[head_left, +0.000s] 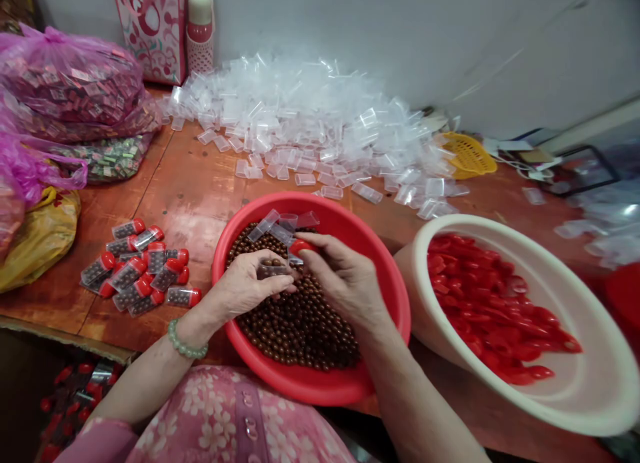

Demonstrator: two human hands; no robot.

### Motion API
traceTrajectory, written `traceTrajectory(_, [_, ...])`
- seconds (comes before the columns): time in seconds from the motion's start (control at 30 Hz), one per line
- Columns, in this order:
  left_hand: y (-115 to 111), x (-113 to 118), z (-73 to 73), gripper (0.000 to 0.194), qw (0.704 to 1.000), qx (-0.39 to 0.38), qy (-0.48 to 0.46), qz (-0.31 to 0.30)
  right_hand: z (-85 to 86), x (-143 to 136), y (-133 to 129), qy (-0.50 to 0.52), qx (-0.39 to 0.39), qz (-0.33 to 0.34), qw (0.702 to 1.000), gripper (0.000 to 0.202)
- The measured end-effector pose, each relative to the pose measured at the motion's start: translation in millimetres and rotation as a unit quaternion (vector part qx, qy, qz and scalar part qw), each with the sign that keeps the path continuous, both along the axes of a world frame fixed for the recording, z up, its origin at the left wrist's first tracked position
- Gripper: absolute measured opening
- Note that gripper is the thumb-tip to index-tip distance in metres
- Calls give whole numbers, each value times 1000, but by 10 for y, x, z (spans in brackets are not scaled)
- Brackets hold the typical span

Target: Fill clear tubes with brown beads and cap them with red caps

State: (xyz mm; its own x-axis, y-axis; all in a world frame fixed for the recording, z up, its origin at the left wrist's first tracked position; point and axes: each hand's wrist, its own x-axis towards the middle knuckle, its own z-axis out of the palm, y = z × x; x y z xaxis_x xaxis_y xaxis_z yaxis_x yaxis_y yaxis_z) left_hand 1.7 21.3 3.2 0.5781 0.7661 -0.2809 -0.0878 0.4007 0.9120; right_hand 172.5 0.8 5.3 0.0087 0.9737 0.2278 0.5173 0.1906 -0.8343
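Note:
Over the red basin point(393, 276), my left hand point(250, 283) is closed around a clear plastic container point(273, 270) that looks dark inside. My right hand point(345, 276) pinches a red cap point(301, 246) close to the container's end; whether the two touch I cannot tell. Below both hands, brown beads point(305, 336) fill much of the basin. Several clear plastic tubes point(264, 226) lie on the beads at the far side. To the left, a group of bead-filled containers with red caps point(130, 275) rests on the table.
A tilted cream basin point(595, 376) of red caps point(480, 310) stands at right. Along the wall lies a large heap of clear tubes point(310, 116), with a yellow basket point(467, 155) beside it. Filled plastic bags point(75, 83), a pink bag point(155, 36) and a bottle point(201, 33) stand at back left.

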Motion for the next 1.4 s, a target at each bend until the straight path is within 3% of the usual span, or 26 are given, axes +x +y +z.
traceTrajectory(0.1, [-2,1,-7,19,999,-17,-16,-30,107,28,-27,56,-15,-13,998,25])
traceTrajectory(0.33, [5,29,-125,14,997,3,-61,-56,152,-22,-4,-40,20,93,995,14])
traceTrajectory(0.53, [12,28,-127,13,997,4,-40,-64,182,12,14,-64,39,129,989,11])
traceTrajectory(0.67, [2,35,-108,20,998,-30,-36,-49,217,146,-39,-89,52,111,988,11])
traceTrajectory(0.87, [13,36,-64,13,998,-45,-26,-34,190,371,-120,-90,14,85,992,14])
traceTrajectory(1.03, [24,35,-54,15,999,-35,-20,-25,109,153,-125,32,9,-13,999,16])
traceTrajectory(1.23, [13,35,-137,12,996,-5,-75,-40,80,-155,-99,25,49,38,998,13])
traceTrajectory(1.4, [11,31,-134,9,997,7,-60,-45,31,-141,-123,30,41,6,999,13])
